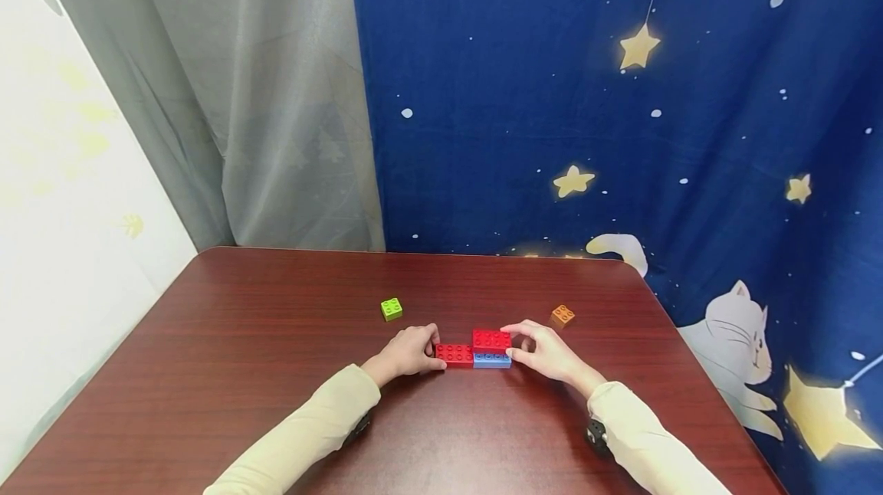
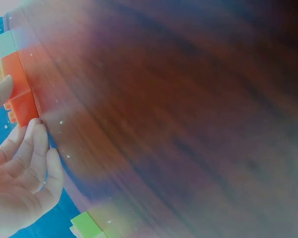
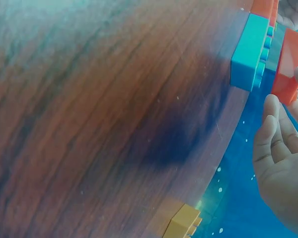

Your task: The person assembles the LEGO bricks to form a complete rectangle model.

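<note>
Two building bricks stand end to end on the table: a red brick (image 1: pixel 454 355) on the left and a blue brick (image 1: pixel 492 361) on the right. My left hand (image 1: pixel 410 351) grips the left end of that red brick between thumb and fingers. A second red brick (image 3: pixel 290 64) is pinched in my right hand (image 1: pixel 548 351) over the blue brick. The right wrist view shows a gap between this upper brick and the blue brick's studs (image 3: pixel 264 53). In the left wrist view the thumb (image 2: pixel 1 94) covers part of the bricks.
A small lime green brick (image 1: pixel 391 309) lies behind my left hand. Behind the right hand is a small orange brick (image 1: pixel 562 316). The brown table (image 1: pixel 276 311) reaches back to a grey curtain (image 1: pixel 297 96) and a blue starry curtain (image 1: pixel 483 135).
</note>
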A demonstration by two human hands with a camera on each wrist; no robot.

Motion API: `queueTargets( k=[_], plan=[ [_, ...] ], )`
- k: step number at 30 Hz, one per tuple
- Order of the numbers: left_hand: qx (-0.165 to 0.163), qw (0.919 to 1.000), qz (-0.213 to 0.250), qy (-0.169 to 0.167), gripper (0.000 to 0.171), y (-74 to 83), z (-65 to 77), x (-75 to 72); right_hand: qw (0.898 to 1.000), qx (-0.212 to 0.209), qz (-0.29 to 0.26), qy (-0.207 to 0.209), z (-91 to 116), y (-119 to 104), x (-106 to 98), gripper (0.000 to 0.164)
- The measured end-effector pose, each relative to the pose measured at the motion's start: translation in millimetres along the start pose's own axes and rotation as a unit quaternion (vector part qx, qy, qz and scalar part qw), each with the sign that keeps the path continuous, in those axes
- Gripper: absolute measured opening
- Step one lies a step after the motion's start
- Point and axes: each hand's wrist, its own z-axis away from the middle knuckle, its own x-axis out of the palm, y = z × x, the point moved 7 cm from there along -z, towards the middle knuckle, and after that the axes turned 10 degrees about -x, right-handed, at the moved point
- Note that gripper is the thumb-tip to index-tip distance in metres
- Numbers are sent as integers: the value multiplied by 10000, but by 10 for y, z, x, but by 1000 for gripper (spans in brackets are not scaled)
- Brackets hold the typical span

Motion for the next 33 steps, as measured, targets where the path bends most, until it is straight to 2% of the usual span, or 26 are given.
queueTargets(
  k=[15,19,25,33],
  plan=[
    [102,9999,-31,31,35,11,4,-7,9990,-450,-33,-33,-29,-81,143,35],
    [198,9997,-107,99,34,22,7,-14,9992,-396,-87,-45,-40,-101,167,35],
    [168,9998,-84,91,34,15,8,-11,9996,-237,-84,-98,-52,-74,202,36],
    [167,9998,-67,90,34,23,11,-15,9993,-344,-72,-119,-78,-112,231,35]
  ],
)
